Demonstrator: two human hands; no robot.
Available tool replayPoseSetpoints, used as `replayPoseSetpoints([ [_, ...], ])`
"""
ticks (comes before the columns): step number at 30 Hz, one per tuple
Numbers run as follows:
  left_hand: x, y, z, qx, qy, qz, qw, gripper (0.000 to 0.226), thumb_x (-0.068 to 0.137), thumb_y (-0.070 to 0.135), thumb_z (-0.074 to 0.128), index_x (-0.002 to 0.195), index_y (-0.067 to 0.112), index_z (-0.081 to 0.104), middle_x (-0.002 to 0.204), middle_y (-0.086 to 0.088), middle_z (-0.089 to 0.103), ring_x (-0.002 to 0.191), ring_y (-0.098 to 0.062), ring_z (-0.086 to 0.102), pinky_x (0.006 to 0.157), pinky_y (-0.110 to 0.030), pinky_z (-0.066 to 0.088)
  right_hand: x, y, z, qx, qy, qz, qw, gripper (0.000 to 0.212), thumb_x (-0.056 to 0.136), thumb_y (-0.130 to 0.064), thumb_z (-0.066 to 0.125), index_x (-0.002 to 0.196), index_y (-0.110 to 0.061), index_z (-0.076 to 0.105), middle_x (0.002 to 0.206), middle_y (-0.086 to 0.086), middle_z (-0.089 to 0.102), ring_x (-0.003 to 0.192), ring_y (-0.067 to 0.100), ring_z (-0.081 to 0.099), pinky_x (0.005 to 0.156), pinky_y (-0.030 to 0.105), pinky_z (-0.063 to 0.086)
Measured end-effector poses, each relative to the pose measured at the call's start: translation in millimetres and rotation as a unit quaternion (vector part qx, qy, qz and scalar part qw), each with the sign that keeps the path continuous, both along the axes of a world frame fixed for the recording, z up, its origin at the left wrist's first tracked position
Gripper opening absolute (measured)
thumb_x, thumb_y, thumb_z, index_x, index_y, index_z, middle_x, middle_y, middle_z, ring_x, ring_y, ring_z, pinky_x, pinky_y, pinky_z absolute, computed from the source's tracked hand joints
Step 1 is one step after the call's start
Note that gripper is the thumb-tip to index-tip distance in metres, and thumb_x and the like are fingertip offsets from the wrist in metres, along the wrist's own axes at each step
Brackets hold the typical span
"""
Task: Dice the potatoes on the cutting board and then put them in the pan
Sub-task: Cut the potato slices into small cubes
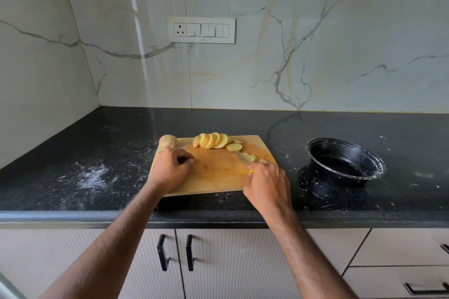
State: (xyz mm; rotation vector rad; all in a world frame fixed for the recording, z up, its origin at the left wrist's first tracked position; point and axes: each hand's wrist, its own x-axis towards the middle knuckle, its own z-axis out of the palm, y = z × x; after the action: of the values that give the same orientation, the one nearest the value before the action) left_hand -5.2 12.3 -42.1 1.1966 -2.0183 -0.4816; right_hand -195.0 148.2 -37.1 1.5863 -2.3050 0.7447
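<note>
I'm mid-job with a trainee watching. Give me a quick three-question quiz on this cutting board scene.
1. True or false: the pan already holds potato pieces.
2. Which hand holds the knife: A) the left hand, B) the right hand, C) neither?
3. Fill in: the whole unpeeled potato sits at the far ____ corner of the cutting board.

Key
1. False: the pan looks empty, and the potato slices lie fanned along the board's far edge.
2. B: the right hand grips it, with a bit of yellow handle showing.
3. Left.
</note>
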Motion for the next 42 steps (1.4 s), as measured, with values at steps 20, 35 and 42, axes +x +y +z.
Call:
replayPoseSetpoints([
  [20,-59.6,-10.9,5.2,-0.029,-0.061,-0.007,0.998,0.021,0.087,0.036,0.074,0.102,0.021,0.078,0.091,0.007,0.069,0.079,-0.007,0.059,0.073,-0.026,0.052,-26.2,-6.6,4.1,-0.022,-0.04,-0.018,0.999,0.028,0.091,-0.019,0.062,0.117,-0.02,0.072,0.107,-0.002,0.069,0.091,0.02,0.067,0.076,0.033,0.056],
  [35,-130.6,-28.8,11.3,-0.131,-0.31,0.011,0.941,0.06,0.091,0.07,0.049,0.125,0.025,0.069,0.135,0.004,0.058,0.128,-0.018,0.044,0.108,-0.044,0.032,-31.1,-13.1,-2.0,-0.029,-0.028,-0.04,0.998,0.023,0.087,-0.021,0.06,0.105,-0.019,0.074,0.096,0.0,0.068,0.084,0.026,0.068,0.068,0.035,0.055],
  [42,-128.4,-22.7,14.8,-0.202,-0.358,-0.009,0.912,0.04,0.106,0.044,0.039,0.123,0.02,0.067,0.126,0.0,0.057,0.118,-0.019,0.043,0.102,-0.042,0.031,-30.1,-11.2,-0.5,-0.038,-0.025,-0.031,0.998,0.022,0.087,-0.021,0.062,0.105,-0.02,0.074,0.094,0.0,0.069,0.081,0.025,0.069,0.067,0.035,0.055],
])
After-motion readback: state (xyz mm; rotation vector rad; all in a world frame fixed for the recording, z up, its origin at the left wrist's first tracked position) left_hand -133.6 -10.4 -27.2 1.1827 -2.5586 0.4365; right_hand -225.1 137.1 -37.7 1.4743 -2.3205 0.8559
